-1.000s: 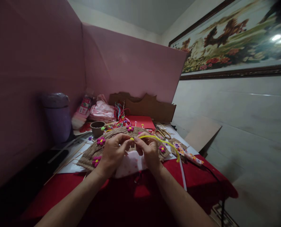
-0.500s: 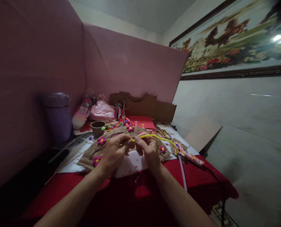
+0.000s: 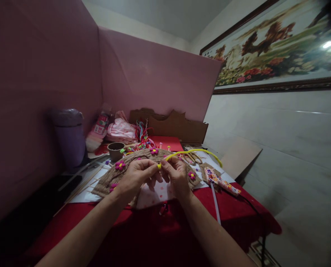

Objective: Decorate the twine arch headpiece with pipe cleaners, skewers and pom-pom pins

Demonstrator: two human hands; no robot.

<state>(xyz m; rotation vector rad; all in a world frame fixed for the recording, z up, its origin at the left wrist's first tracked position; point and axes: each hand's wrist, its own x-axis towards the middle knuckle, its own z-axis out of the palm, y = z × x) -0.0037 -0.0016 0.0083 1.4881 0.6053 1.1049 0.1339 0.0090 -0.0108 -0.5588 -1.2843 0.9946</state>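
Observation:
A fuzzy yellow pipe cleaner has one end coiled into a small roll between my fingertips, while its long tail arcs off to the right. My left hand pinches the coiled end with thumb and forefinger. My right hand grips the pipe cleaner just beside it. Under both hands lies a fan-shaped piece wrapped in brown twine, with magenta flowers that have yellow centres. A white cloth with pink spots shows below the hands.
A patterned glue gun with a glue stick lies at the right, its cord over the table edge. Gold-handled scissors, a brown cup, a red sheet and a lidded purple bin stand or lie around the fan.
The pipe cleaner's coiled end looks more tightly rolled. Its free tail has swung up and to the right. My hands stay nearly in place, still pinching it.

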